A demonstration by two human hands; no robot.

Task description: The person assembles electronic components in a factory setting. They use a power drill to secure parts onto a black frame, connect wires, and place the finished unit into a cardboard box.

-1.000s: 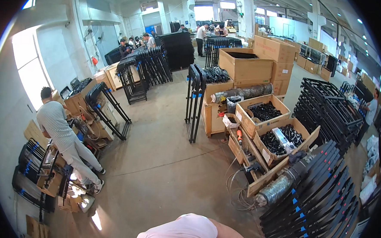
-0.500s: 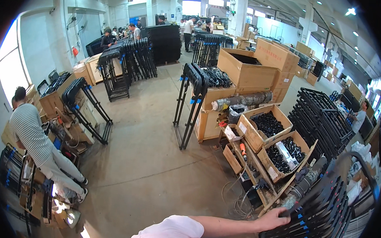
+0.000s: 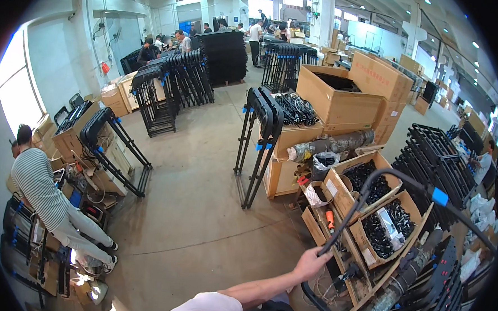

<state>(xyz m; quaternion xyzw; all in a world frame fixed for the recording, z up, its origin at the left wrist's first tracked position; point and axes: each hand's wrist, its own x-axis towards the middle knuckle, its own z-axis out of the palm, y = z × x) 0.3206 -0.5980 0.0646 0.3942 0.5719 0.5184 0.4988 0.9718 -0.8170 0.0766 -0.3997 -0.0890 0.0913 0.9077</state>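
My left hand (image 3: pixel 311 264) is closed around a black bent tube frame (image 3: pixel 406 179) with blue joint pieces. The frame is lifted in front of the workbench, its upper bend crossing over the open boxes of black parts and its far end reaching toward the right edge. Below my hand the tube continues down to another blue piece at the lower edge. At the lower right stands a stack of similar black frames (image 3: pixel 430 289) with blue and red bits. My right hand does not show.
The wooden workbench (image 3: pixel 360 288) holds boxes of black parts (image 3: pixel 366 178), an orange-handled tool (image 3: pixel 330 220) and wrapped rolls. Folded black frames (image 3: pixel 261 145) stand mid-floor beside large cartons (image 3: pixel 333 101). A person in a striped shirt (image 3: pixel 39 181) works at the left; others are farther back.
My left hand has moved left from the stack of frames and now grips one tube frame, raised away from the stack. The view has shifted slightly.
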